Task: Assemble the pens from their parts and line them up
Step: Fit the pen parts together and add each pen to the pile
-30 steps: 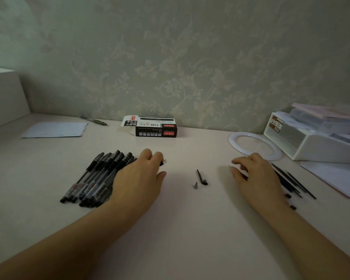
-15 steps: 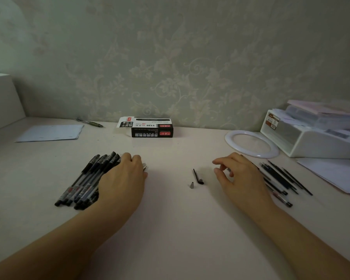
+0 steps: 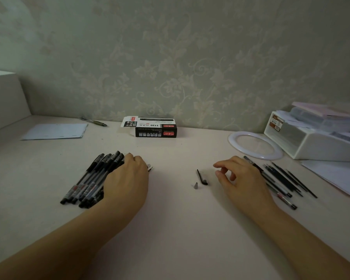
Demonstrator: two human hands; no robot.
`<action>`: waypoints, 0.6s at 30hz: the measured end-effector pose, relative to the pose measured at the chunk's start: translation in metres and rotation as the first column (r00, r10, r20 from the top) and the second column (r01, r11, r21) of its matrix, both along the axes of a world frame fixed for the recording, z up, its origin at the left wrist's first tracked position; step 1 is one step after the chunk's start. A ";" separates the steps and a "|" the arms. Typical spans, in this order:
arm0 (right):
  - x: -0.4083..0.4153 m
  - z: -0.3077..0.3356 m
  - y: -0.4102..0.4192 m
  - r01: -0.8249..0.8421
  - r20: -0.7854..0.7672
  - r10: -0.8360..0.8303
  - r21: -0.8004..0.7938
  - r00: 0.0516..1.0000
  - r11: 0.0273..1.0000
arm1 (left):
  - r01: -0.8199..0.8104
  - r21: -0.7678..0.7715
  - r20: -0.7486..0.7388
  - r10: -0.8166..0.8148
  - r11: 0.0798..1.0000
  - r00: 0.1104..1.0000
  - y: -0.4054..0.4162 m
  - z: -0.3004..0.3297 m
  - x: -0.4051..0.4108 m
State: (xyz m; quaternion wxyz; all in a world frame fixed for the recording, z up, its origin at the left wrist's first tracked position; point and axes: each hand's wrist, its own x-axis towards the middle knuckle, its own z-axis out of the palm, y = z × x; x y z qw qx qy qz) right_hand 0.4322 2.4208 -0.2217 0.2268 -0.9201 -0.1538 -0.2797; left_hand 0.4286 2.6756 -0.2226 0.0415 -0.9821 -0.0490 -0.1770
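Pale, bare bench (image 3: pixel 174 229) fills the near part of my view, kept free, I judge, as working room between two stores of stock. My left hand (image 3: pixel 127 178) lies palm-down, fingers curled over the right edge of the finished pens (image 3: pixel 89 180), which lie side by side in a slanted row; a pen's light end pokes out past the knuckles, so I read this as setting one more against the row, though whether the fingers pinch it I cannot tell. My right hand (image 3: pixel 240 180) hovers loosely spread and empty, fingers bent, just beside the loose parts (image 3: pixel 281 178), barrels and refills fanned out within its reach. Between the hands lie a black cap (image 3: pixel 202 177) and a small grey tip (image 3: pixel 195 186), close together, likely put aside for the next pen. Farther back stands the pen box (image 3: pixel 156 129), flap open, against the wall.
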 end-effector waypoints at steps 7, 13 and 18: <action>0.000 0.000 0.001 -0.008 -0.014 0.008 0.001 1.000 1.000 | 0.006 0.014 -0.015 -0.006 1.000 1.000 -0.001 0.001 0.000; -0.003 0.004 0.006 -0.019 -0.004 0.020 0.091 1.000 0.996 | 0.060 0.018 0.173 -0.062 0.998 0.983 -0.011 0.015 -0.012; -0.015 0.011 0.023 -0.162 -0.083 0.217 0.426 0.973 0.890 | 0.459 0.001 0.410 -0.419 0.888 0.810 -0.030 0.030 -0.025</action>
